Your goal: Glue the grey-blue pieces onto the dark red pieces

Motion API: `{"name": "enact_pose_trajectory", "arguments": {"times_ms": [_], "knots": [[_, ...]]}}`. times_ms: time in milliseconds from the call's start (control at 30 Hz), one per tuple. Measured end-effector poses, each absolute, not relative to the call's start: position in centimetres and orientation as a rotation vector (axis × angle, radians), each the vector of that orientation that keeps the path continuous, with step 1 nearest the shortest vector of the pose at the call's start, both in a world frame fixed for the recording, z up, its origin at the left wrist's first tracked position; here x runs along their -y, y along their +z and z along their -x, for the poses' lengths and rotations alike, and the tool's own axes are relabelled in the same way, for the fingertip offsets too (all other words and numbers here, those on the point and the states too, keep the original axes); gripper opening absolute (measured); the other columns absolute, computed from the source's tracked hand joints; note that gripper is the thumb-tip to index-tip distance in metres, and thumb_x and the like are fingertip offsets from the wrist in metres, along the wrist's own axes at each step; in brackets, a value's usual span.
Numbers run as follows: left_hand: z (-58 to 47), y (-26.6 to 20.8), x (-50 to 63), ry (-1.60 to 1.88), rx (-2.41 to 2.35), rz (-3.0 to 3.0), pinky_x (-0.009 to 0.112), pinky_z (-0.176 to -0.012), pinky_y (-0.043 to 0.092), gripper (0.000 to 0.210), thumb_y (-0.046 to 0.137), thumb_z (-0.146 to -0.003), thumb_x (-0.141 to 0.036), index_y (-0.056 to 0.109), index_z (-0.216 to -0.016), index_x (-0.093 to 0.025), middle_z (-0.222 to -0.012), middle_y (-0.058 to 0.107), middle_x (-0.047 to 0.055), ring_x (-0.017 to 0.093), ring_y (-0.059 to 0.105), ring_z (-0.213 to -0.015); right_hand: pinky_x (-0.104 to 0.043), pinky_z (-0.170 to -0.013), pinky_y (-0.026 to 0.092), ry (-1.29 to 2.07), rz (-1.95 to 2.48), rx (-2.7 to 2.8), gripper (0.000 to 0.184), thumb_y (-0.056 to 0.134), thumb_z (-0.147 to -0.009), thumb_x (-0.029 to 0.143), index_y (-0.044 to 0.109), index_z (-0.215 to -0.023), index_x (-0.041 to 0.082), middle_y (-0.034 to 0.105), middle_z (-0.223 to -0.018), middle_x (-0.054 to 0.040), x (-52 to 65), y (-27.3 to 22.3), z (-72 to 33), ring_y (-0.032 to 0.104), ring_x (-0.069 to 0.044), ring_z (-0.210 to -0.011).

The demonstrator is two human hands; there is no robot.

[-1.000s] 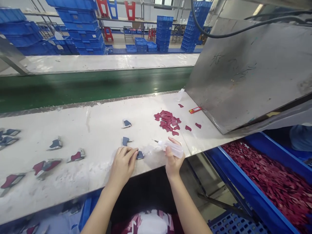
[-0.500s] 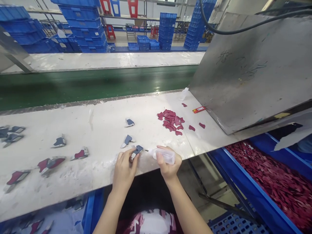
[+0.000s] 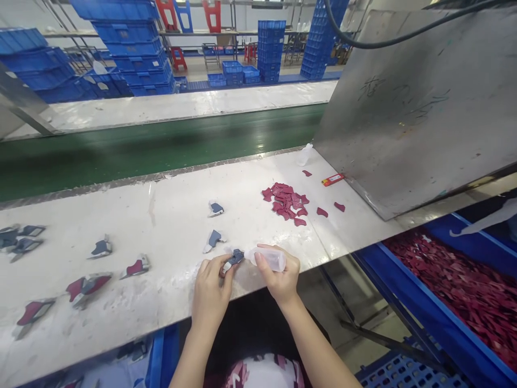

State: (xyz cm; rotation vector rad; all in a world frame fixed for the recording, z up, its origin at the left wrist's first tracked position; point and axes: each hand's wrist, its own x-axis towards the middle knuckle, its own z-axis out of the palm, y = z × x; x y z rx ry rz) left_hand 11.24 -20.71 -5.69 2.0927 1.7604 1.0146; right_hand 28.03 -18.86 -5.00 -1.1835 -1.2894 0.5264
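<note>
My left hand [image 3: 212, 286] pinches a small dark blue-grey and white plastic part [image 3: 233, 260] just above the bench's near edge. Closed around a translucent squeeze bottle [image 3: 271, 258] is my right hand [image 3: 283, 277]; the bottle lies nearly level, its nozzle end at the part's right side. Whether the tip touches the part I cannot tell. Two similar blue-grey parts, one nearer [image 3: 212, 240] and one farther [image 3: 216, 208], lie beyond my left hand. A pile of flat maroon pieces [image 3: 285, 200] lies past the bottle.
Several finished-looking maroon and blue-grey parts [image 3: 86, 285] lie at left. At right are a small red-yellow packet [image 3: 333, 180], a metal panel [image 3: 407, 118] and a blue bin of maroon pieces [image 3: 456, 291]. A green conveyor belt [image 3: 161, 156] runs behind the bench.
The bottle's nozzle has come closer to the part in my left hand, closing the gap between them. The camera view has shifted and tilted slightly.
</note>
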Motion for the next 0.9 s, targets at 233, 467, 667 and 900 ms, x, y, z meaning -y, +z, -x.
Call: {"name": "enact_pose_trajectory", "arguments": {"times_ms": [233, 467, 667, 900], "knots": [[-11.05, -5.76, 20.73, 0.985, -1.767, -2.083, 0.033, -0.067, 0.051, 0.018, 0.056, -0.094, -0.029, 0.062, -0.109, -0.021, -0.082, 0.061, 0.003, 0.019, 0.056, -0.070, -0.030, -0.060, 0.059, 0.515, 1.188, 1.294, 0.013, 0.071, -0.083, 0.028, 0.075, -0.087, 0.016, 0.075, -0.076, -0.0067, 18.68, -4.53, -27.84, 0.073, -0.021, -0.066], [-11.09, -5.70, 20.73, 0.994, -1.770, -2.089, 0.032, -0.066, 0.050, 0.018, 0.057, -0.094, -0.029, 0.063, -0.108, -0.020, -0.081, 0.060, 0.002, 0.019, 0.056, -0.070, -0.030, -0.061, 0.059, 0.502, 1.184, 1.292, 0.013, 0.071, -0.084, 0.027, 0.075, -0.089, 0.016, 0.075, -0.076, -0.0074, 18.75, -4.73, -27.89, 0.073, -0.021, -0.068], [-11.22, -5.61, 20.64, 0.995, -1.775, -2.110, 0.033, -0.066, 0.050, 0.018, 0.056, -0.094, -0.032, 0.062, -0.107, -0.021, -0.079, 0.061, 0.002, 0.019, 0.057, -0.069, -0.031, -0.061, 0.059, 0.482, 1.198, 1.269, 0.012, 0.068, -0.085, 0.026, 0.076, -0.087, 0.017, 0.075, -0.077, -0.0069, 18.83, -4.78, -27.96, 0.074, -0.022, -0.068], [-11.25, -5.75, 20.76, 0.998, -1.794, -2.085, 0.033, -0.066, 0.050, 0.018, 0.057, -0.094, -0.033, 0.063, -0.106, -0.021, -0.077, 0.057, 0.002, 0.019, 0.057, -0.068, -0.031, -0.060, 0.058, 0.436, 1.207, 1.276, 0.012, 0.067, -0.085, 0.026, 0.075, -0.086, 0.018, 0.075, -0.077, -0.0065, 19.12, -5.19, -28.18, 0.073, -0.021, -0.067]]}}
